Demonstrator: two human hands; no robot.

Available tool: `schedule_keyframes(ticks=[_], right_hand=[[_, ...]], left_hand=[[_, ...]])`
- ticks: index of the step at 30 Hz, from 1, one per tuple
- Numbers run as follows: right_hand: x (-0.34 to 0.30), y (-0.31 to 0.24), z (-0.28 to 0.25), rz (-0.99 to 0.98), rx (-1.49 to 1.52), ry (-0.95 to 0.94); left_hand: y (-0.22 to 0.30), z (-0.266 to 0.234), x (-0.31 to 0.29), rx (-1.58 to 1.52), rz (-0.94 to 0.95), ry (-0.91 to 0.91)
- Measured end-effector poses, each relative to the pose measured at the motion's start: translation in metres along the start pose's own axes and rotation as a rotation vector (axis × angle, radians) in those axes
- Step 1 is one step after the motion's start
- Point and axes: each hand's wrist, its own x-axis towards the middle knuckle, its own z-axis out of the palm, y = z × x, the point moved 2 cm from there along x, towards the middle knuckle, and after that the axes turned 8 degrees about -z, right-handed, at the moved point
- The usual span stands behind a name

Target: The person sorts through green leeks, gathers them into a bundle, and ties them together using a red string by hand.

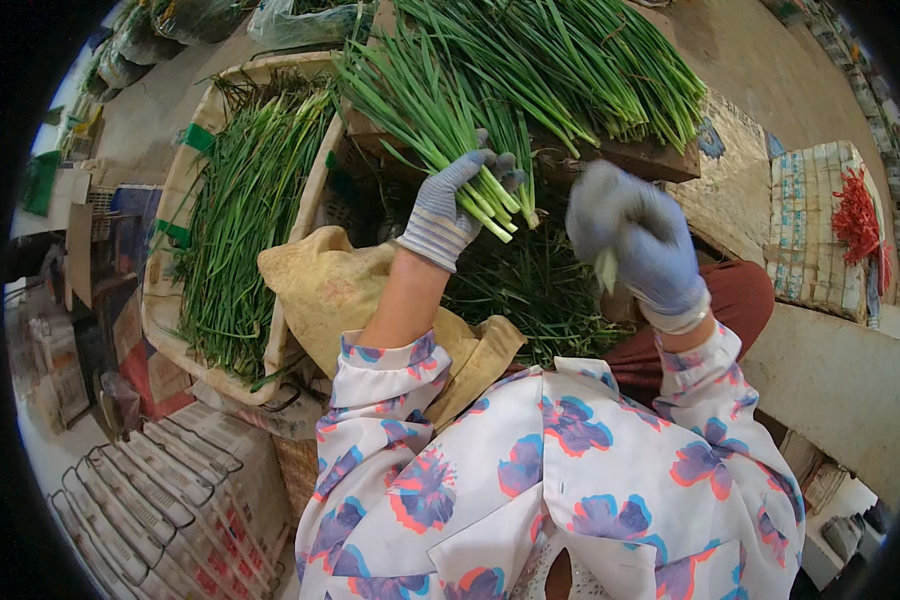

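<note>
My left hand point(457, 205), in a grey knit glove, grips a bunch of long green chives point(420, 100) near their pale cut ends, leaves fanning up and to the left. Just to its right, my right hand point(642, 242), also gloved and blurred, is closed around a small pale piece point(606, 268) I cannot identify. Both hands hover over a dark heap of green trimmings point(530, 290) in front of my lap. A larger pile of chives point(580, 60) lies on a wooden board point(650, 157) just beyond the hands.
A woven tray point(175, 200) heaped with loose chives sits at left, a tan cloth point(330, 285) draped beside it. Bundles of red bands point(855, 220) lie on a stack of printed cartons point(805, 230) at right. Stacked crates stand lower left.
</note>
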Motion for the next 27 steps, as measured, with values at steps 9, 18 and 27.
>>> schedule_keyframes(ticks=[9, 18, 27], right_hand=[[-0.021, 0.027, 0.016, -0.526, -1.333, 0.110], [-0.035, 0.110, -0.055, 0.147, -0.851, 0.543], [-0.009, 0.138, -0.086, 0.406, -0.185, 0.717]], left_hand=[[-0.006, 0.013, 0.005, -0.182, 0.080, 0.116], [0.006, 0.008, -0.006, -0.069, 0.073, 0.156], [-0.011, -0.017, 0.013, 0.200, -0.020, 0.308]])
